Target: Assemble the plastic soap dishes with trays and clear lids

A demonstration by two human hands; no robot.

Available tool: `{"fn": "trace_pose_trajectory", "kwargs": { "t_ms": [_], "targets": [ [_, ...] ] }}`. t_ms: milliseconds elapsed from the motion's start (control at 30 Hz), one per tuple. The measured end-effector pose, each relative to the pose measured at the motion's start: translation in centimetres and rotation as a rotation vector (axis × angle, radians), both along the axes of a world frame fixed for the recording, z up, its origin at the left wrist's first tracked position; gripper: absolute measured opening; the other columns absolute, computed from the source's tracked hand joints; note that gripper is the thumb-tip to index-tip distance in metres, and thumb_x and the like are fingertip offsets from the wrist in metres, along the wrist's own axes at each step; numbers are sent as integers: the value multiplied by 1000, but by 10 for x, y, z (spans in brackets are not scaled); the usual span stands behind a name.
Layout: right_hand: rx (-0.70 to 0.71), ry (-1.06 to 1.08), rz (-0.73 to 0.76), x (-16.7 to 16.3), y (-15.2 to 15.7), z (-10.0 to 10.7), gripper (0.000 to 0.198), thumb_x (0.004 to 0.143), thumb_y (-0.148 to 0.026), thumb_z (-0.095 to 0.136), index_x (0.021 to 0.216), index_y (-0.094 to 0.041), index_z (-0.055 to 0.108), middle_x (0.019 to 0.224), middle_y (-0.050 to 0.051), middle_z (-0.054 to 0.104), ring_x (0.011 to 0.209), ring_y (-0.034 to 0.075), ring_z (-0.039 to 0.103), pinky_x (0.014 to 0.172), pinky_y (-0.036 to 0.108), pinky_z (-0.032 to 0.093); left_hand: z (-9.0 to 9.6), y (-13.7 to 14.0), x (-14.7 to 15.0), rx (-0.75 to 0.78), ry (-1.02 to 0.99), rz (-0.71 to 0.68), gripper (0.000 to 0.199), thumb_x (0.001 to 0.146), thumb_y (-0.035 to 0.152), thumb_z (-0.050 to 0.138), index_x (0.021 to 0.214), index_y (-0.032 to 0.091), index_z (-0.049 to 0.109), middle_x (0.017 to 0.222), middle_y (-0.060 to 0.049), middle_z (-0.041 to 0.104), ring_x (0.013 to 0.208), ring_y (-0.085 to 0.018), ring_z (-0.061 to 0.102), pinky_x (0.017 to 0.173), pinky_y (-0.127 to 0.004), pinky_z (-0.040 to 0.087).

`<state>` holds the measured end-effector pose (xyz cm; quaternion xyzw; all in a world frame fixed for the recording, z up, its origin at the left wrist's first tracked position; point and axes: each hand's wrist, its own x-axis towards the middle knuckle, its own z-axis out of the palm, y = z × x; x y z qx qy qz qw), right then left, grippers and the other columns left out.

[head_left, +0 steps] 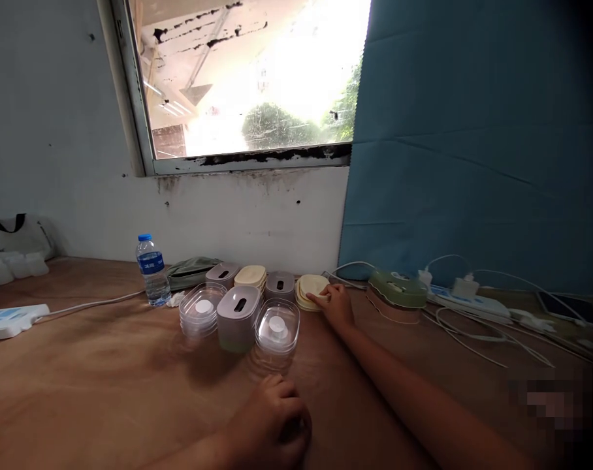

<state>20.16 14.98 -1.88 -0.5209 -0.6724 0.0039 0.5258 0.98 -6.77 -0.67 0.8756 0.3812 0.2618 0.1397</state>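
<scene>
My right hand (338, 305) reaches to the right end of the back row, its fingers closed on the edge of the top cream lid (313, 284) of a short stack. My left hand (275, 421) is loosely curled above the near table, with no object visible in it. Just beyond it stands a stack of clear plastic containers (277, 326) with a white disc in the middle. A taller mauve box with a slot (238, 314) is beside that stack, and a second clear stack (202, 310) lies further left. Behind are mauve slotted boxes (280, 285) and more cream lids (250, 277).
A water bottle (152, 271) and a grey-green pouch (191, 271) stand by the wall. On the right are a green box (398, 288), a power strip (467, 304) and loose white cables (497, 337). Another power strip (15, 321) lies left on the brown table (95, 385).
</scene>
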Motion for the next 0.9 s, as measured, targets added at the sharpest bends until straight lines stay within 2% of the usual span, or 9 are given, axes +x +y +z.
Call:
{"fn": "trace_pose_trajectory", "kwargs": {
  "t_ms": [400,600,700,833,867,900],
  "targets": [
    [-17,-80,-11,-5,5,-8,34,64,-52,61,63,-19,54,80,4,47,77,21,52,73,32,43,4,-1,0,-87,-33,17,11,68,15,55,75,22,58,82,2,57,81,-12,47,75,-24,36],
    [16,-116,-63,-5,0,-3,34,69,-51,55,81,-21,61,88,7,49,84,23,53,77,36,42,6,-2,-1,-110,-27,19,10,69,16,55,75,21,59,82,1,57,81,-12,48,76,-26,36],
    [88,-129,-111,10,-4,11,33,75,-46,49,91,-20,61,97,9,48,94,24,49,83,38,39,5,1,-1,-100,-23,2,10,68,15,56,74,21,59,82,1,57,81,-12,48,76,-24,36],
    [178,-137,-207,53,-7,31,28,72,-36,51,91,-19,62,114,12,41,109,29,39,93,43,29,3,4,-2,-90,-22,-18,9,67,15,57,73,21,60,81,1,57,80,-11,49,75,-23,37],
    [191,-128,-263,65,-7,34,28,71,-34,52,91,-18,62,117,12,40,112,30,36,94,45,26,2,4,-2,-92,-21,-21,10,66,14,57,73,21,60,81,1,57,80,-11,49,75,-23,37],
    [197,-114,-385,78,-8,35,29,70,-35,53,92,-19,62,118,12,39,112,31,36,93,46,26,1,5,-2,-95,-20,-24,11,66,14,57,74,21,60,82,1,57,81,-11,49,75,-23,37]
  ]
}}
